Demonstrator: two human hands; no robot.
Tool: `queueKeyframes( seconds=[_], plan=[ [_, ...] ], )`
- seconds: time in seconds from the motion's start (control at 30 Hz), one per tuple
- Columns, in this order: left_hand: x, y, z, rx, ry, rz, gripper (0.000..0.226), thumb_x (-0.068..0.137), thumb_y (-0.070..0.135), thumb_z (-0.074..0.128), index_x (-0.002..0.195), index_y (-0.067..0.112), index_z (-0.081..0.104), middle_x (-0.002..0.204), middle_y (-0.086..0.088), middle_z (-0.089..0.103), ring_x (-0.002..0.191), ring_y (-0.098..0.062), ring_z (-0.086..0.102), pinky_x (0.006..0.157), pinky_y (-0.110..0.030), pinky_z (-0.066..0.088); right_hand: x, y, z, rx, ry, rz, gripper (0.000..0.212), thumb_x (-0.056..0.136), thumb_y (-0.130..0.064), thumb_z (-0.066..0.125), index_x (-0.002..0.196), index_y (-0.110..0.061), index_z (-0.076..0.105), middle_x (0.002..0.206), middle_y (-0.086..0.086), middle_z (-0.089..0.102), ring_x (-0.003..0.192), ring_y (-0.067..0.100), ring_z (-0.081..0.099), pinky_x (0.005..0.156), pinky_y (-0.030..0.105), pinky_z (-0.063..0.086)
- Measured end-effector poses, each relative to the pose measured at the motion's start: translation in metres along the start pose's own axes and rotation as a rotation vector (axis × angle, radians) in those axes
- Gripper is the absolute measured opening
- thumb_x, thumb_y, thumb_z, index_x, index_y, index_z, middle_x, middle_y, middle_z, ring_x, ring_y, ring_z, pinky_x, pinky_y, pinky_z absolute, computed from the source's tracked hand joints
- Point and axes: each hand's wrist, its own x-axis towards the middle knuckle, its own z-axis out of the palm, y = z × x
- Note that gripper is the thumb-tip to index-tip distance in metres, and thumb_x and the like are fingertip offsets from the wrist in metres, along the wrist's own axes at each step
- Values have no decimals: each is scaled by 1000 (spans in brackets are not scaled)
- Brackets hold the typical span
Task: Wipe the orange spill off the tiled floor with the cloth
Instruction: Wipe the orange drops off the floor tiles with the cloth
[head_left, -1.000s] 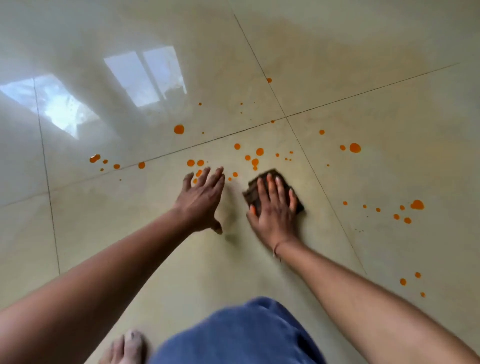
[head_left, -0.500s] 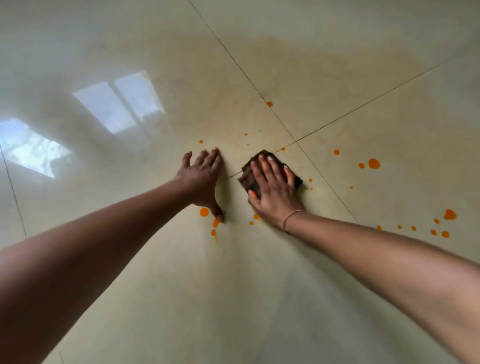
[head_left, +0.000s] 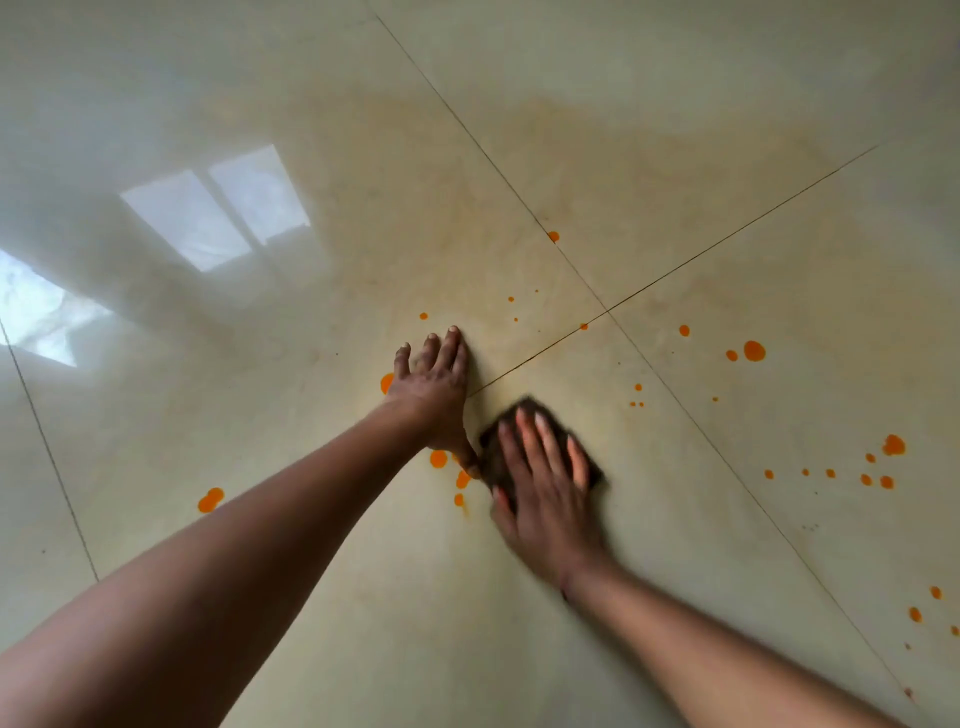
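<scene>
Nothing to read here: no words, labels, brands, numbers or signs show anywhere, from twelve o'clock round to six.

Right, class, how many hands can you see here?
2. The left hand lies flat on the tiled floor; the right hand presses the dark cloth beside it. No others show.

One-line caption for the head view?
Right hand presses dark cloth flat on tiled floor; left hand braces beside it amid orange drops.
</scene>
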Motion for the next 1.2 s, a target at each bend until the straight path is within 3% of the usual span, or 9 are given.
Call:
queueKeyframes(
  seconds=[0.1,0.27,0.5,0.63,0.77,0.83,1.0,1.13,1.2],
  plan=[
    [0,0,0,-27,1,1,159,41,73,79,147,10,-23,157,-9,-26,145,-31,-19,113,-52,-12,-26,25,-1,-27,-46,-124,77,83,-45,44,153,-23,20,162,1,12,148,21,18,116,48,16],
    [6,3,1,-60,-2,-14,159,42,73,79,147,9,-22,156,-9,-27,144,-31,-20,113,-53,-11,68,13,-16,-49,6,172,69,92,-41,41,153,-21,19,162,3,16,150,20,9,118,47,11],
    [-1,11,-5,-130,16,-46,144,56,68,76,149,7,-15,158,-11,-21,146,-33,-15,115,-56,-5,-52,38,-7,-97,-31,46,73,85,-45,42,152,-24,23,160,2,21,148,20,18,116,46,15],
    [0,31,0,-198,186,-106,134,64,72,67,149,2,-8,159,-14,-14,146,-36,-10,116,-58,2,-30,48,-16,-73,-21,254,71,87,-49,34,152,-22,25,160,4,22,149,20,16,117,47,16],
    [16,45,10,-193,240,16,131,61,73,69,151,9,-1,161,-7,-7,147,-34,-6,114,-59,4,42,97,-29,-59,50,499,68,93,-45,40,153,-21,20,162,4,16,150,19,7,119,47,12],
    [20,46,12,-171,247,14,130,60,75,67,151,10,1,161,-6,-4,147,-33,-4,114,-59,5,50,106,-27,-61,76,481,68,93,-44,41,153,-20,19,162,3,16,150,19,7,119,47,11],
    [11,47,5,-159,240,8,126,63,74,65,152,10,2,161,-7,-4,147,-32,-2,115,-58,1,-7,94,-23,-56,-29,116,74,85,-50,35,153,-26,19,161,0,17,149,16,10,117,50,18],
    [11,34,11,-212,355,9,122,65,76,62,151,9,6,162,-5,-2,148,-27,-1,116,-57,3,89,100,-37,-61,53,294,70,90,-46,41,153,-22,21,161,3,18,149,18,9,119,46,10],
    [3,17,15,-233,408,-39,119,67,78,57,151,9,9,162,-4,-1,148,-25,-1,115,-55,2,101,76,-31,-36,58,240,71,89,-45,42,153,-22,21,161,3,18,149,18,9,119,47,9]
  ],
)
